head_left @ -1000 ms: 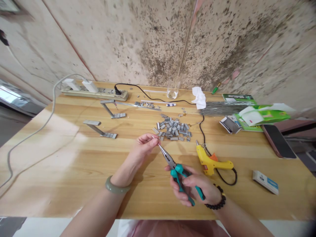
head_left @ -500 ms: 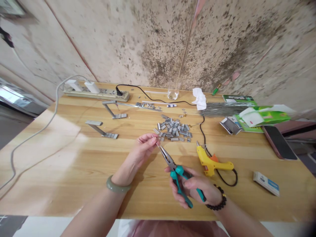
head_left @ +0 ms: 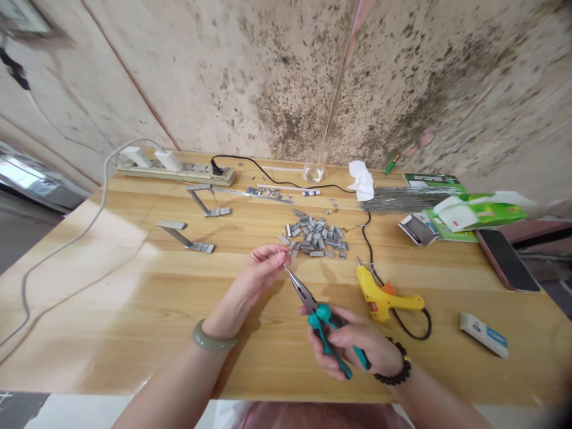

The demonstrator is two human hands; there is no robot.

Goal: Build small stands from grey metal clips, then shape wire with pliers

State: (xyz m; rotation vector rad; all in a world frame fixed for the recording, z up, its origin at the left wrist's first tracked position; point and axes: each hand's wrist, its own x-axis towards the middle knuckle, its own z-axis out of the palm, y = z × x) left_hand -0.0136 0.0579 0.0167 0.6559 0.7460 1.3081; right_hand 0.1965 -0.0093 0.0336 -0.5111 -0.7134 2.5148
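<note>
Between thumb and fingers, my left hand (head_left: 264,268) pinches a short thin piece of wire (head_left: 285,266). My right hand (head_left: 357,342) is wrapped round the teal and black handles of long-nose pliers (head_left: 308,298). The tips of the pliers meet the lower end of the wire, just in front of my left fingertips. Beyond my hands lies a heap of staple strips (head_left: 317,235). Two angular shapes built from staple strips, one nearer (head_left: 179,233) and one farther (head_left: 208,199), stand on the left of the wooden table (head_left: 156,333).
A yellow glue gun (head_left: 384,295) with a black cord lies right of the pliers. Farther right are a small box (head_left: 483,335) and a phone (head_left: 507,259). Along the back are a power strip (head_left: 179,173), a glass (head_left: 314,170), crumpled tissue (head_left: 361,180) and a wire bundle (head_left: 406,198).
The jaws of the pliers have come closer together and now close on the wire's end. Both hands stay in nearly the same place.
</note>
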